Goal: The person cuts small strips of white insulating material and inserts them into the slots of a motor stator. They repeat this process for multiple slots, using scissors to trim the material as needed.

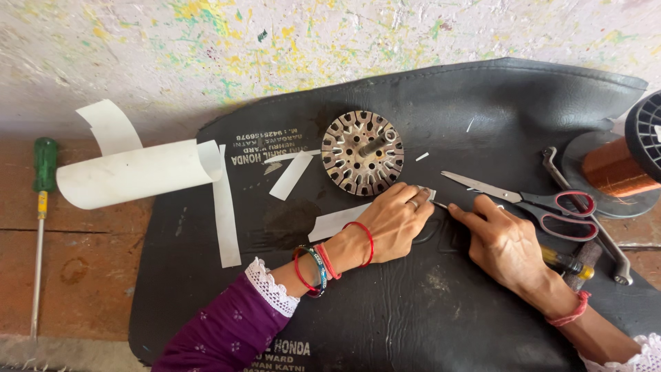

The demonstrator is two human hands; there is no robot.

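Observation:
My left hand (394, 222) lies palm down on a white paper strip (337, 222) on the black mat (385, 317), pressing it flat. My right hand (501, 241) pinches the strip's right end next to the left fingertips. A round slotted metal motor core (362, 153) with a centre shaft stands just behind the left hand. Red bangles and a purple sleeve with a white lace cuff cover my left wrist.
Red-handled scissors (544, 203) lie right of my hands, with a metal spanner (592, 220) and a spool of copper wire (616, 165) beyond. A rolled white paper sheet (131, 172) and cut strips lie left. A green-handled screwdriver (43, 200) rests on the wooden floor.

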